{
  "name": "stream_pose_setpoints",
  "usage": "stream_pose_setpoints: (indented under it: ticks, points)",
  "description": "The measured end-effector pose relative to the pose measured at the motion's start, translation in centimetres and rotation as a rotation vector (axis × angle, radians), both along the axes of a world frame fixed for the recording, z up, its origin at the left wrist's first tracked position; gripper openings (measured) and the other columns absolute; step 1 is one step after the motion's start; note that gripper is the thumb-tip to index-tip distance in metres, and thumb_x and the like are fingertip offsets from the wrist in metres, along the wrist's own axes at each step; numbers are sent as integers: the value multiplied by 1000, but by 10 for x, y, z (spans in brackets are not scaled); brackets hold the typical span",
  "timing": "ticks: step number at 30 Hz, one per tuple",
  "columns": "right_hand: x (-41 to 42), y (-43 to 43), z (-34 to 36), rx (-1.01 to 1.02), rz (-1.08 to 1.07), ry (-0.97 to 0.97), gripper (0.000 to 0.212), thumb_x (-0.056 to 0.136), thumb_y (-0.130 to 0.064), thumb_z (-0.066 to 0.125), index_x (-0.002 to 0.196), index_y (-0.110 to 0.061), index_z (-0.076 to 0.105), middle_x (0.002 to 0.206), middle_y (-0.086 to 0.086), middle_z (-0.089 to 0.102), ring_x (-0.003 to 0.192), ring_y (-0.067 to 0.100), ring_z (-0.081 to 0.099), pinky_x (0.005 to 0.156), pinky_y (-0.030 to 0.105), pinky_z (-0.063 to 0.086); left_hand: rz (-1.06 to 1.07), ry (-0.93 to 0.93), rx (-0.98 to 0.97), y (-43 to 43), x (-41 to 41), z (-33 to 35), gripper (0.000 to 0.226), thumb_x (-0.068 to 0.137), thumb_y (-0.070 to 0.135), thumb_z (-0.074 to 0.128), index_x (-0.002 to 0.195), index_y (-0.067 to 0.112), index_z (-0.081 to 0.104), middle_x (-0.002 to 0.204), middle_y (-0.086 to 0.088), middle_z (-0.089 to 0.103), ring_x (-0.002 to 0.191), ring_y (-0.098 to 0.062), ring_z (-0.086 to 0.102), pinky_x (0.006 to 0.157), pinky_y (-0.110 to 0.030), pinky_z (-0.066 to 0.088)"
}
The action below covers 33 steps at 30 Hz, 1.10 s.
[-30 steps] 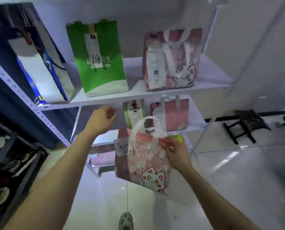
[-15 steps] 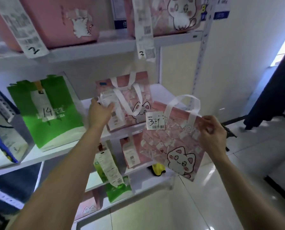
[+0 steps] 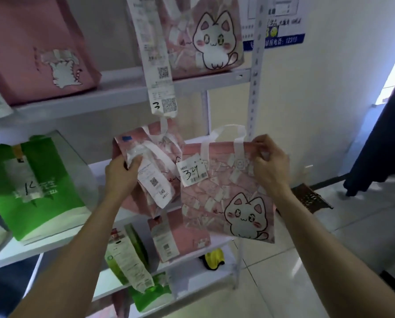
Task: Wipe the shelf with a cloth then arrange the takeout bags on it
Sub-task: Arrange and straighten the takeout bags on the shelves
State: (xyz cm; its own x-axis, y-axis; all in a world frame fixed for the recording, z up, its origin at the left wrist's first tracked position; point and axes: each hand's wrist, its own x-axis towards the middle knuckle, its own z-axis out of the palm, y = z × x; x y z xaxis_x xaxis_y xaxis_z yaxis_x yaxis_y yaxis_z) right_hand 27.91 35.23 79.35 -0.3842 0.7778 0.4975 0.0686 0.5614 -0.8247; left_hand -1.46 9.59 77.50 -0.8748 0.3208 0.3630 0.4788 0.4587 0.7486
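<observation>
My right hand (image 3: pixel 268 166) pinches the top edge of a pink cat-print takeout bag (image 3: pixel 228 198) tagged 34, holding it in the air in front of the right end of the white middle shelf (image 3: pixel 54 244). On that shelf stands another pink cat bag (image 3: pixel 150 171) with a long receipt. My left hand (image 3: pixel 120 173) grips its left side and the top of the receipt. A green bag (image 3: pixel 38 191) marked 14 stands further left on the same shelf. No cloth is in view.
The upper shelf (image 3: pixel 113 97) carries a plain pink bag (image 3: pixel 35 47) and a cat bag (image 3: pixel 203 33) with a hanging receipt marked 3. Lower shelves hold pink and green bags and a yellow object (image 3: pixel 212 258). A perforated upright (image 3: pixel 255 88) stands at the rack's right edge; a small stool (image 3: pixel 311 198) is on the floor.
The view rose from the lower shelves to the middle one. My right hand lifted the bag tagged 34 up beside the shelf. My left hand reached the shelved pink bag and took hold of it.
</observation>
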Motion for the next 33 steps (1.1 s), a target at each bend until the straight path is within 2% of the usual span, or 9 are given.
stream_pose_setpoints:
  ticks: [2, 5, 9, 12, 16, 20, 26, 29, 33]
  points:
    - [-7, 18, 9, -5, 53, -12, 30, 91, -11, 56, 97, -40, 63, 93, -35, 70, 87, -11, 66, 63, 33, 63, 18, 38, 41, 4, 16, 12, 37, 106, 48, 65, 97, 12, 71, 93, -8, 77, 84, -30, 72, 75, -44, 56]
    - [-13, 46, 18, 4, 136, 5, 33, 86, -6, 55, 97, -35, 65, 91, -28, 71, 86, -5, 67, 69, 41, 64, 77, 108, 99, 4, 40, 26, 29, 104, 45, 69, 94, 18, 71, 90, -1, 76, 81, -25, 70, 75, -43, 55]
    - [-26, 76, 21, 11, 197, 84, 27, 87, -9, 60, 95, -34, 65, 85, -23, 72, 76, 0, 67, 62, 35, 56, 165, 99, 192, -6, 73, 27, 17, 103, 41, 73, 93, 28, 73, 87, 14, 74, 82, -13, 73, 71, -28, 54]
    - [-49, 81, 20, 13, 253, 139, 20, 92, -17, 59, 93, -37, 62, 82, -15, 71, 72, 8, 67, 58, 37, 51, 243, 102, 167, -23, 94, 22, 24, 104, 42, 72, 88, 23, 70, 86, 1, 75, 79, -21, 72, 71, -34, 56]
    - [-93, 74, 21, 25, 373, 125, 17, 96, -18, 56, 98, -34, 61, 89, -14, 73, 81, 8, 68, 66, 33, 51, 365, 182, 86, -55, 120, 20, 38, 105, 40, 70, 72, 27, 55, 71, 9, 62, 64, -14, 59, 56, -26, 43]
    - [-143, 61, 28, 54, 446, 105, 24, 92, -11, 54, 104, -30, 61, 94, -10, 72, 82, 11, 64, 66, 30, 48, 448, 249, 52, -88, 139, 30, 24, 104, 43, 68, 87, 26, 65, 76, 14, 66, 66, -13, 60, 60, -15, 45]
    - [-212, 42, 36, 54, 622, 111, 29, 94, -5, 48, 108, -26, 62, 98, -1, 71, 89, 19, 67, 70, 18, 48, 535, 169, 73, -137, 162, 37, 27, 103, 44, 71, 103, 17, 76, 100, -7, 78, 93, -34, 75, 85, -50, 62]
    - [-239, 38, 5, 109, 697, -158, 30, 102, -6, 45, 122, -20, 63, 98, -2, 68, 88, 25, 65, 64, 24, 43, 564, 170, 59, -152, 174, 35, 32, 102, 45, 70, 100, 14, 76, 97, -9, 79, 88, -36, 76, 81, -52, 63]
    - [-248, 41, -7, 64, 671, -172, 34, 101, -4, 44, 124, -20, 63, 98, -5, 66, 90, 27, 66, 65, 26, 42, 600, 139, 68, -167, 178, 27, 32, 104, 39, 72, 103, 7, 76, 94, -13, 79, 88, -37, 77, 83, -56, 64]
